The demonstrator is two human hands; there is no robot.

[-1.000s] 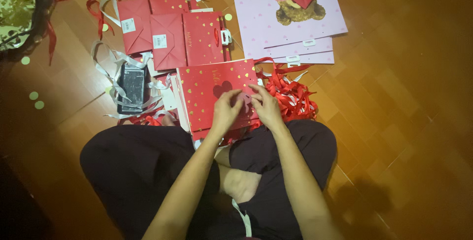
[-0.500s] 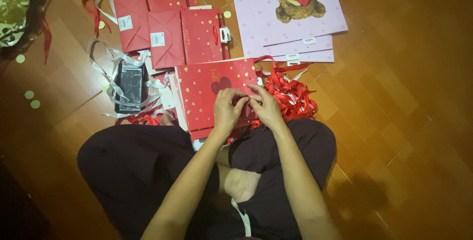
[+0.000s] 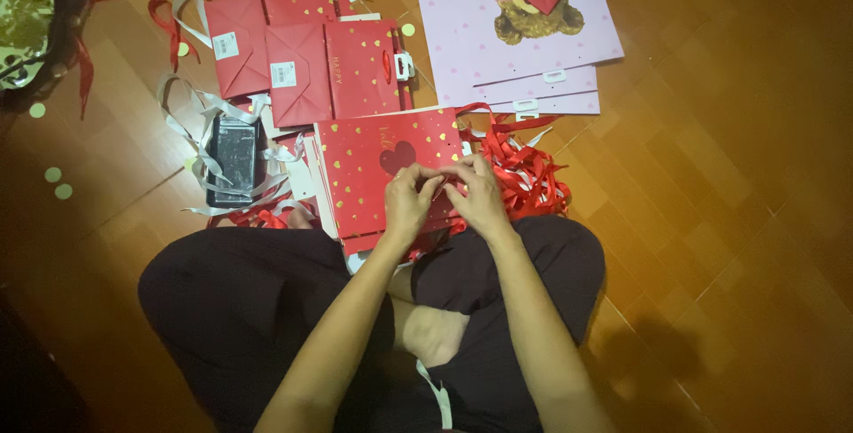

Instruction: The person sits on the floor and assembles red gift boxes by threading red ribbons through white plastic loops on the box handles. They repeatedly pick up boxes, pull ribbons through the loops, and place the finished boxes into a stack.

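Observation:
I sit cross-legged on a wooden floor. A flat red paper gift bag (image 3: 373, 166) with gold hearts lies in front of my knees. My left hand (image 3: 410, 200) and my right hand (image 3: 480, 195) meet over its lower right part, fingertips pinched together on a thin red ribbon (image 3: 440, 182). A tangle of red ribbons (image 3: 529, 171) lies just right of my right hand.
More flat red bags (image 3: 302, 69) lie beyond, with price tags. Pink bags (image 3: 533, 51) with a bear picture are stacked at the upper right. A dark phone (image 3: 235, 159) sits among white ribbons (image 3: 191, 127) on the left. Round paper dots (image 3: 55, 182) are scattered on the floor.
My hands have stayed over the red bag, with the fingertips drawn closer together on the ribbon. The view has shifted slightly.

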